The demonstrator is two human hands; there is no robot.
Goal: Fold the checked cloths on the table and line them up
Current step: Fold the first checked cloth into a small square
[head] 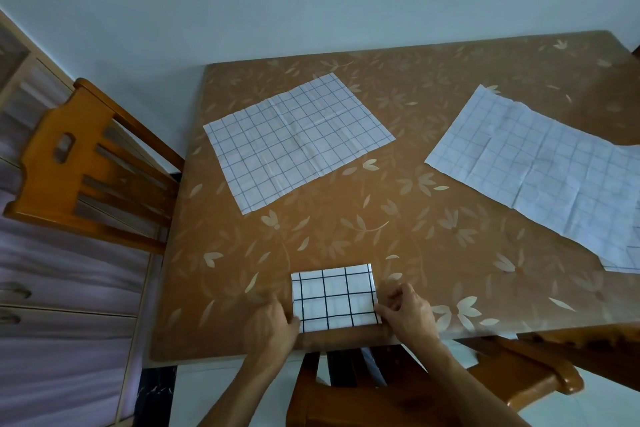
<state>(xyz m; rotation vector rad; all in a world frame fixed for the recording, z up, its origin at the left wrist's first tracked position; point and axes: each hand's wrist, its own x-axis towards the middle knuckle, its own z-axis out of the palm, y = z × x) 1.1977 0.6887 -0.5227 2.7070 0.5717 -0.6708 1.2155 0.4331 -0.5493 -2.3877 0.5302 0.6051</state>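
Note:
A small folded white cloth with dark checks [334, 295] lies near the table's front edge. My left hand [273, 322] pinches its near left corner. My right hand [408, 314] pinches its near right corner, fingers resting on the right edge. An unfolded white cloth with thin blue checks [298, 140] lies flat at the far left of the table. Another unfolded checked cloth [540, 163] lies at the right and runs out of view. The corner of a further checked cloth [623, 262] shows under it at the right edge.
The table [346, 236] has a brown cover with a leaf pattern. A wooden chair [83, 163] stands at its left side, another wooden chair [398, 399] at the front beneath my arms. Drawers [62, 305] are on the left, a pale wall behind.

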